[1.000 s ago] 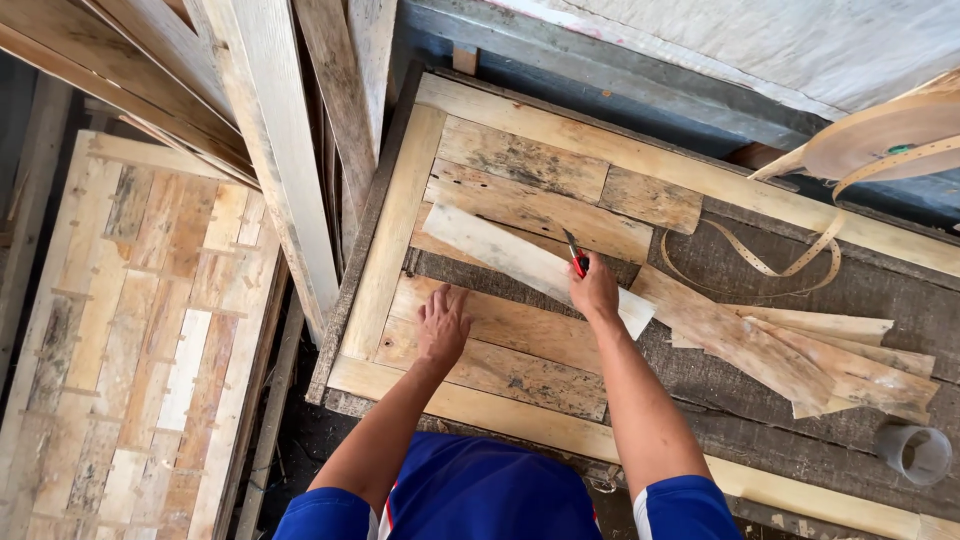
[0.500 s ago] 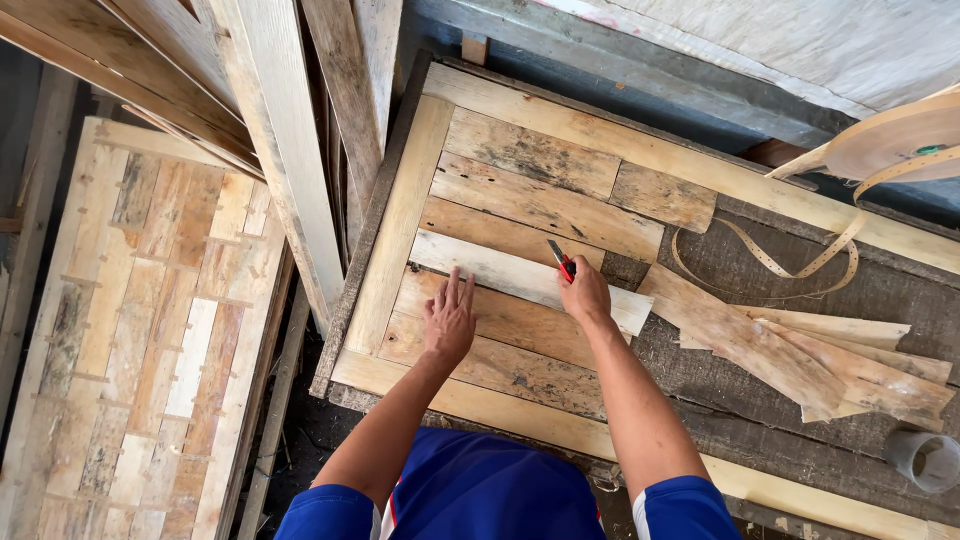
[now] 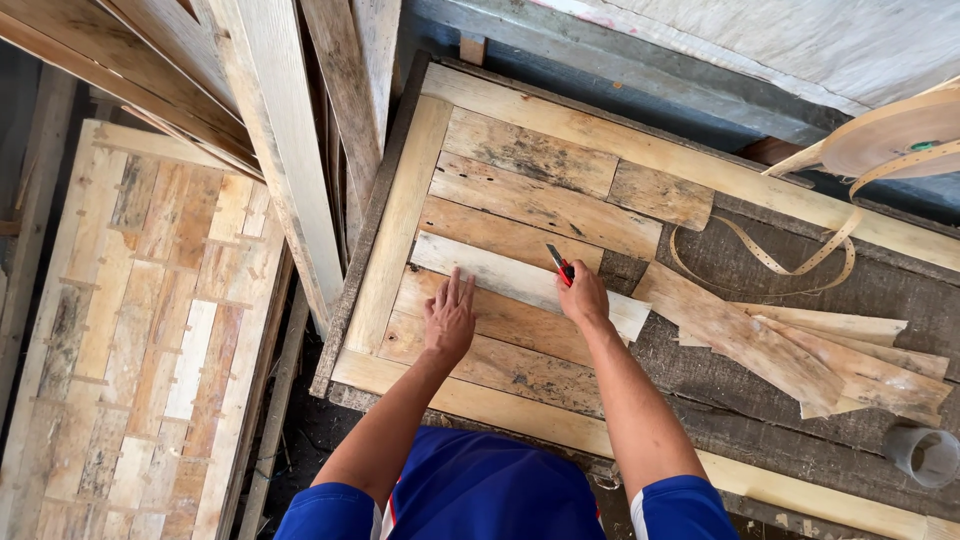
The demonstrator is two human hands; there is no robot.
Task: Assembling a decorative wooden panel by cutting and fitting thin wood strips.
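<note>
One knife (image 3: 559,264), two hands, perhaps four veneer strips (image 3: 800,345).

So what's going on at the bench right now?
A person leans over a wooden panel made of strips set inside a frame. The left hand lies flat, pressing on a pale strip laid across the panel. The right hand holds a red cutter with its blade at that strip's upper edge. Loose veneer pieces lie to the right, beside a roll of edge banding and a small cup.

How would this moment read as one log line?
left hand: flat on pale strip | right hand: holds red knife on strip | panel: partly filled
</note>
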